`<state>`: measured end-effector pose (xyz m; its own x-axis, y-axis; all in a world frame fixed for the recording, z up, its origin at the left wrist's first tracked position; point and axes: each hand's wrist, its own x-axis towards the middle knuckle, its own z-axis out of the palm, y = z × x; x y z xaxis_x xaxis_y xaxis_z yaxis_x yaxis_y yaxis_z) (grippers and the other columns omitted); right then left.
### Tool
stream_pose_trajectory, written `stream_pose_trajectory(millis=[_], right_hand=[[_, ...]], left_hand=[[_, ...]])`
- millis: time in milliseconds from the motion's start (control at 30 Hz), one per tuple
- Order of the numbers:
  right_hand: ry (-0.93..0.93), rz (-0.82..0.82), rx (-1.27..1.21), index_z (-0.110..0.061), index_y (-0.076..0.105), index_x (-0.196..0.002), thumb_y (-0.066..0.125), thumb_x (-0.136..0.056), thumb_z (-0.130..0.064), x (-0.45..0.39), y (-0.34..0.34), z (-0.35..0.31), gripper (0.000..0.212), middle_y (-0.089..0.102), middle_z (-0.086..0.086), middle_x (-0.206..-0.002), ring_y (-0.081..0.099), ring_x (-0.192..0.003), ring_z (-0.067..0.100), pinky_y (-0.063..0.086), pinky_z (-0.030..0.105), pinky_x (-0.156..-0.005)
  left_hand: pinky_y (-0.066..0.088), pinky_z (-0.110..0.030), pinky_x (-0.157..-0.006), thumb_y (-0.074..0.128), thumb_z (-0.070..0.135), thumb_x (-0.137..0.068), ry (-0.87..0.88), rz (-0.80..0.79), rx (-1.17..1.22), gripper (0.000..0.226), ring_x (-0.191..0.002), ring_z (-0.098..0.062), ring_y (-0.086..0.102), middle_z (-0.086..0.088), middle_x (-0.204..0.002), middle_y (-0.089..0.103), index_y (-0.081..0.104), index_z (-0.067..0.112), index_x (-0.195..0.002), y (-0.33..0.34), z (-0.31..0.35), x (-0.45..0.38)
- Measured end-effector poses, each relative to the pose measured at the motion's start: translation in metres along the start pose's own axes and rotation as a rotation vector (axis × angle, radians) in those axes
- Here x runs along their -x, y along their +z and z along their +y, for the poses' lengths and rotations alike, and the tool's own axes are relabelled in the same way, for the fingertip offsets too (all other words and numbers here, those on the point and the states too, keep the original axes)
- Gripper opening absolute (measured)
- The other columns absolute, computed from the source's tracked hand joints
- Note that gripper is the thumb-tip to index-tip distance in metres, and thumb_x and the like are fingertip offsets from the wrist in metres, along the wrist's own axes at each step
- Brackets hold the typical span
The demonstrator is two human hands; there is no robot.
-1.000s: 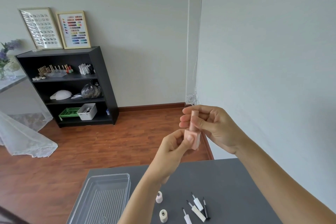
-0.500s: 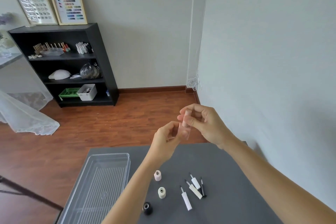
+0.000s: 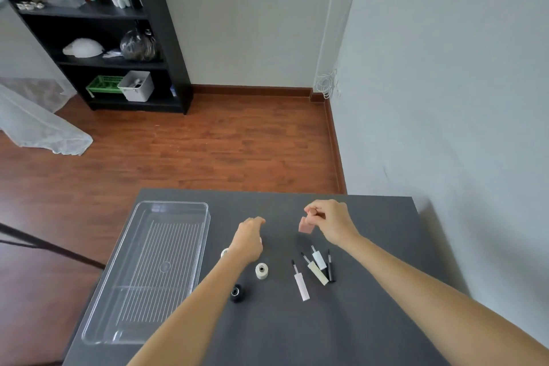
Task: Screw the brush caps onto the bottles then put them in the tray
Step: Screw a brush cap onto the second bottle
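Above the dark grey desk, the right hand pinches the cap of a pale pink square bottle, which hangs upright from the fingers, clear of the desk surface. To its left, the left hand hovers low over the desk with fingers loosely curled and grasping nothing; it partly covers a small white bottle at the wrist. Nearer the viewer stand a cream round bottle, open at the neck, and a black round bottle, also uncapped. Right of these lie four loose brush caps, bristles pointing away from the viewer: a long pale pink brush cap, a cream brush cap, a short white brush cap, and a thin black brush cap; the last three lie close together, the pink one just apart. A clear rectangular plastic tray with a ribbed floor occupies the left part of the desk, well apart from the held bottle. Beyond the desk, a black shelf unit stands against the wall on the wooden floor.
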<state>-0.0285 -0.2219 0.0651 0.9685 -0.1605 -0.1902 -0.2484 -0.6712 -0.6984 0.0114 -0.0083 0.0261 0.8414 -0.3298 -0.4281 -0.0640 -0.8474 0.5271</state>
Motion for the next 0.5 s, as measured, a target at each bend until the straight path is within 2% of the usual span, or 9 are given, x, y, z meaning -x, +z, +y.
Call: stream_pose_trajectory(millis=[67,133,200,300,400,500], right_hand=[[0.012,-0.012,0.035,-0.004,0.073,-0.104,0.06,-0.09,0.003,-0.002,0.009,0.008,0.02,0.075,0.007,-0.099,0.064,-0.103,0.022,0.047,0.027,-0.092],[0.022,-0.017,0.057,-0.004,0.072,-0.105,0.057,-0.091,0.004,-0.002,0.016,0.013,0.023,0.074,0.009,-0.1,0.063,-0.104,0.025,0.049,0.031,-0.093],[0.02,-0.018,0.07,-0.004,0.072,-0.107,0.055,-0.092,0.005,-0.003,0.021,0.017,0.025,0.073,0.01,-0.101,0.063,-0.102,0.025,0.051,0.033,-0.093],[0.005,-0.005,0.068,-0.003,0.071,-0.109,0.054,-0.093,0.005,-0.003,0.025,0.021,0.025,0.072,0.01,-0.096,0.066,-0.097,0.024,0.052,0.029,-0.088],[0.001,-0.005,0.056,-0.003,0.07,-0.11,0.056,-0.092,0.005,-0.004,0.028,0.021,0.024,0.07,0.008,-0.093,0.066,-0.098,0.024,0.052,0.028,-0.088],[0.017,-0.004,0.038,-0.004,0.065,-0.121,0.057,-0.092,0.003,-0.001,0.03,0.021,0.031,0.07,0.009,-0.1,0.065,-0.099,0.02,0.047,0.02,-0.09]], left_hand=[[0.047,-0.036,-0.096,0.044,-0.008,-0.09,-0.017,-0.003,-0.032,0.05,-0.118,-0.03,0.054,-0.014,-0.132,0.057,0.05,0.008,-0.137,0.008,-0.003,-0.006],[0.049,-0.037,-0.091,0.042,-0.011,-0.087,-0.034,-0.006,-0.038,0.049,-0.104,-0.028,0.056,-0.013,-0.127,0.06,0.056,0.007,-0.13,0.013,-0.004,-0.011],[0.051,-0.039,-0.088,0.04,-0.014,-0.084,-0.047,0.008,-0.046,0.046,-0.089,-0.024,0.05,-0.013,-0.119,0.063,0.061,0.006,-0.121,0.017,-0.005,-0.013],[0.052,-0.044,-0.084,0.04,-0.016,-0.081,-0.059,0.044,-0.049,0.044,-0.085,-0.026,0.052,-0.009,-0.103,0.06,0.063,0.003,-0.114,0.021,-0.008,-0.014],[0.052,-0.044,-0.08,0.041,-0.018,-0.081,-0.057,0.07,-0.046,0.043,-0.091,-0.032,0.059,-0.012,-0.106,0.058,0.061,0.001,-0.114,0.023,-0.01,-0.012],[0.052,-0.043,-0.078,0.04,-0.018,-0.081,-0.066,0.087,-0.051,0.04,-0.082,-0.027,0.055,-0.008,-0.097,0.055,0.062,-0.002,-0.11,0.022,-0.009,-0.009]])
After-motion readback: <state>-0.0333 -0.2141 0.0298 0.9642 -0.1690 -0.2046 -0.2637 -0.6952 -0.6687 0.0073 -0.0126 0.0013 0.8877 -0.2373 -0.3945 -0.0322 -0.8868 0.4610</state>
